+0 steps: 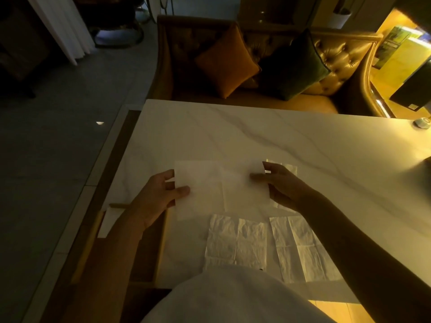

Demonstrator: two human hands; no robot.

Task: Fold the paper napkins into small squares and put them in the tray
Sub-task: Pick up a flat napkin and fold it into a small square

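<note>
Both hands pinch 1 unfolded napkin (pixel 217 187): left hand (pixel 161 197) and right hand (pixel 283 185) at opposite edges. Nearer than the fingers, 2 napkins (pixel 235 241) lie flat, unfolded; tray (pixel 161 241) contents unclear.

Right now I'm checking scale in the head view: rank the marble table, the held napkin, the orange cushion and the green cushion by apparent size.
1. marble table
2. held napkin
3. orange cushion and green cushion: they look alike, and sit farther from the camera, so I won't rank them.
</note>
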